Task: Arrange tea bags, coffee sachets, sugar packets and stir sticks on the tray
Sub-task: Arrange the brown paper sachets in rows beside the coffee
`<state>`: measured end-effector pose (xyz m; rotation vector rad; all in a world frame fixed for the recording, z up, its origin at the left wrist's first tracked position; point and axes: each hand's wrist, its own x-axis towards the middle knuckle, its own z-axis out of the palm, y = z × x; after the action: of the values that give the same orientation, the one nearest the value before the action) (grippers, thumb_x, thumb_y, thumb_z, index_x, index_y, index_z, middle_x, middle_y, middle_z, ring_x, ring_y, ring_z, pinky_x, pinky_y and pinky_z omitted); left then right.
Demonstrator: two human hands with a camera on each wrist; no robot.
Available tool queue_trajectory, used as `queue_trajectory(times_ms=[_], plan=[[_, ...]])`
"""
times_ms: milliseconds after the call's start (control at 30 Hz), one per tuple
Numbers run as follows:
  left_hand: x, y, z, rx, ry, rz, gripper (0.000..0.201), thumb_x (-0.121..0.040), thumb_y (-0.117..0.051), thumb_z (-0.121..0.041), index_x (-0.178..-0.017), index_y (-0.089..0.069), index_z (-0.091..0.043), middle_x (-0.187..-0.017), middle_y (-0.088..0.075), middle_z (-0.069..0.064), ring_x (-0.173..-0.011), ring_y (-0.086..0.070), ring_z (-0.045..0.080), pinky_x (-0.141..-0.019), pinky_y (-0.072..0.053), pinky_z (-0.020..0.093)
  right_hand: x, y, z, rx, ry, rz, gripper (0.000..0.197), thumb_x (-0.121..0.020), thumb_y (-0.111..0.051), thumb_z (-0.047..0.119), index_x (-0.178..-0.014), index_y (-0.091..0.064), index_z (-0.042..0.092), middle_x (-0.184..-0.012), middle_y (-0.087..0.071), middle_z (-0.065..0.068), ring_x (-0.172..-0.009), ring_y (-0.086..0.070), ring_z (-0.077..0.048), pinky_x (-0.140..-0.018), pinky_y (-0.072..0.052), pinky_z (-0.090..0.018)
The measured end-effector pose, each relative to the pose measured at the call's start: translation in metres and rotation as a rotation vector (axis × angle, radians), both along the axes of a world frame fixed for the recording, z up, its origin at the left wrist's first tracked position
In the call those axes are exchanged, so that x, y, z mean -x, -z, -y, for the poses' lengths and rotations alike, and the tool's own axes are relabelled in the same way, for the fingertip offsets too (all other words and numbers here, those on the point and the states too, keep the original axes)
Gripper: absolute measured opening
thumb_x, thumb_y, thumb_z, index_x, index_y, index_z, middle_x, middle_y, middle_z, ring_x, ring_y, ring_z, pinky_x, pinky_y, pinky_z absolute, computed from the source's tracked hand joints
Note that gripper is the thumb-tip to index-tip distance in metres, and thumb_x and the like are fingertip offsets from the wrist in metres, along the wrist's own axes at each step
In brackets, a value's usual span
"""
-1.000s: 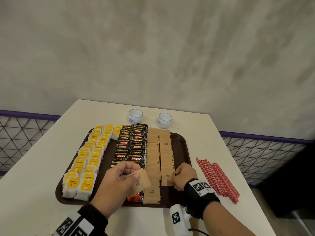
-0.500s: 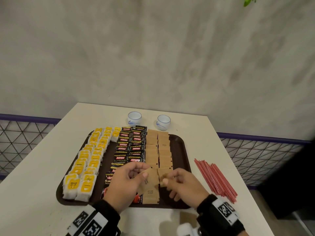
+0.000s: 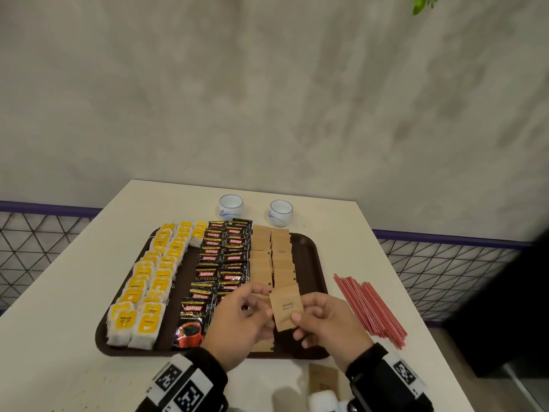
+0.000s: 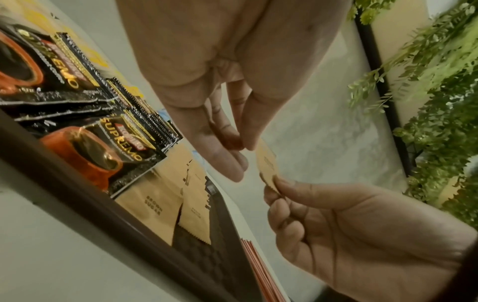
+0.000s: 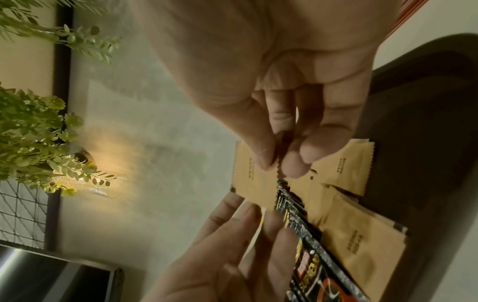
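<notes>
A brown sugar packet (image 3: 285,307) hangs above the near end of the dark tray (image 3: 309,254). My right hand (image 3: 300,321) pinches its lower edge between thumb and forefinger, as the right wrist view shows (image 5: 279,167). My left hand (image 3: 261,307) is beside it with relaxed fingers that only touch the packet's edge (image 4: 267,163). On the tray lie rows of yellow tea bags (image 3: 154,275), black coffee sachets (image 3: 222,257) and brown sugar packets (image 3: 271,257). Red stir sticks (image 3: 368,307) lie on the table right of the tray.
Two small white cups (image 3: 230,205) (image 3: 281,212) stand behind the tray. Another brown packet (image 3: 322,379) lies on the table by my right wrist, near the front edge. Black mesh railing (image 3: 439,272) flanks the table; a grey wall is behind.
A second ago my left hand held the packet while the right rested curled on the sugar row. The right hand has come over and taken the packet; the left fingers have loosened.
</notes>
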<state>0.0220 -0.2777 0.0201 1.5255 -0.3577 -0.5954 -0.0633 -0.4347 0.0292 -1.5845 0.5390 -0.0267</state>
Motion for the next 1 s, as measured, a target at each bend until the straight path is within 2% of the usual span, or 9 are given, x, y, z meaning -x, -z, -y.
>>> queue_trajectory(times_ms=[200, 333, 433, 567, 633, 733, 833, 900, 1000], plan=[[-0.002, 0.008, -0.010, -0.085, -0.056, 0.062, 0.023, -0.087, -0.062, -0.003, -0.101, -0.061, -0.021, -0.087, -0.062, 0.005, -0.076, -0.066, 0.023, -0.066, -0.059, 0.034, -0.009, 0.013, 0.011, 0.135, 0.095, -0.157, 0.019, -0.088, -0.064, 0.002, -0.104, -0.057, 0.009, -0.092, -0.072, -0.015, -0.067, -0.067, -0.020, -0.062, -0.057, -0.029], [-0.004, 0.012, -0.014, -0.097, -0.071, 0.085, 0.022, -0.086, -0.063, -0.004, -0.102, -0.061, -0.019, -0.089, -0.064, 0.009, -0.076, -0.067, 0.025, -0.065, -0.060, 0.035, -0.024, 0.024, 0.010, 0.176, 0.132, -0.272, 0.020, -0.086, -0.064, -0.001, -0.100, -0.052, 0.007, -0.090, -0.071, -0.019, -0.063, -0.066, -0.021, -0.054, -0.053, -0.025], [-0.004, 0.014, -0.017, -0.104, -0.069, 0.101, 0.021, -0.086, -0.064, -0.005, -0.102, -0.061, -0.019, -0.087, -0.064, 0.008, -0.074, -0.068, 0.023, -0.061, -0.059, 0.030, -0.031, 0.024, 0.009, 0.178, 0.165, -0.279, 0.019, -0.085, -0.064, -0.003, -0.093, -0.051, 0.009, -0.088, -0.069, -0.017, -0.061, -0.063, -0.020, -0.051, -0.051, -0.024], [-0.004, 0.011, -0.016, -0.100, -0.061, 0.094, 0.017, -0.088, -0.063, -0.011, -0.103, -0.062, -0.019, -0.088, -0.065, 0.005, -0.076, -0.067, 0.019, -0.062, -0.058, 0.026, -0.025, 0.014, 0.006, 0.311, 0.179, -0.092, 0.011, -0.086, -0.066, 0.006, -0.088, -0.057, 0.011, -0.087, -0.068, -0.012, -0.068, -0.061, -0.017, -0.061, -0.053, -0.027], [-0.001, 0.006, -0.009, -0.094, -0.042, 0.051, 0.016, -0.088, -0.063, -0.021, -0.104, -0.063, -0.019, -0.090, -0.067, 0.003, -0.080, -0.068, 0.019, -0.064, -0.058, 0.025, -0.015, 0.007, -0.009, 0.470, 0.150, 0.071, 0.014, -0.083, -0.068, 0.006, -0.080, -0.059, 0.016, -0.076, -0.063, -0.004, -0.065, -0.055, -0.008, -0.061, -0.047, -0.020], [0.001, 0.000, 0.004, -0.060, -0.010, 0.044, 0.016, -0.087, -0.065, -0.027, -0.091, -0.068, -0.012, -0.082, -0.071, 0.007, -0.073, -0.069, 0.022, -0.064, -0.059, 0.035, -0.001, 0.007, -0.040, 0.593, 0.010, 0.213, 0.024, -0.074, -0.067, 0.001, -0.068, -0.055, 0.021, -0.068, -0.056, 0.006, -0.059, -0.050, -0.008, -0.055, -0.039, -0.014], [-0.002, 0.003, 0.010, -0.114, -0.001, 0.142, 0.018, -0.092, -0.058, -0.017, -0.082, -0.068, -0.006, -0.078, -0.069, 0.019, -0.073, -0.065, 0.032, -0.073, -0.054, 0.045, 0.006, 0.011, -0.047, 0.675, -0.115, 0.244, 0.032, -0.072, -0.065, 0.003, -0.064, -0.055, 0.032, -0.077, -0.057, 0.015, -0.063, -0.052, -0.007, -0.057, -0.036, -0.009], [-0.005, 0.006, 0.012, -0.134, 0.014, 0.124, 0.016, -0.092, -0.057, -0.014, -0.085, -0.071, -0.008, -0.085, -0.070, 0.018, -0.084, -0.067, 0.033, -0.077, -0.056, 0.046, 0.008, 0.008, -0.038, 0.638, -0.098, 0.248, 0.028, -0.076, -0.069, 0.007, -0.070, -0.061, 0.033, -0.083, -0.059, 0.016, -0.072, -0.055, -0.006, -0.060, -0.038, -0.008], [-0.005, 0.005, 0.015, -0.118, 0.023, 0.068, 0.014, -0.091, -0.059, -0.019, -0.092, -0.073, -0.016, -0.092, -0.072, 0.003, -0.087, -0.068, 0.018, -0.070, -0.058, 0.031, 0.008, 0.003, -0.019, 0.468, 0.058, 0.136, 0.024, -0.080, -0.076, 0.020, -0.097, -0.064, 0.031, -0.097, -0.061, 0.015, -0.085, -0.060, -0.007, -0.067, -0.049, -0.015]])
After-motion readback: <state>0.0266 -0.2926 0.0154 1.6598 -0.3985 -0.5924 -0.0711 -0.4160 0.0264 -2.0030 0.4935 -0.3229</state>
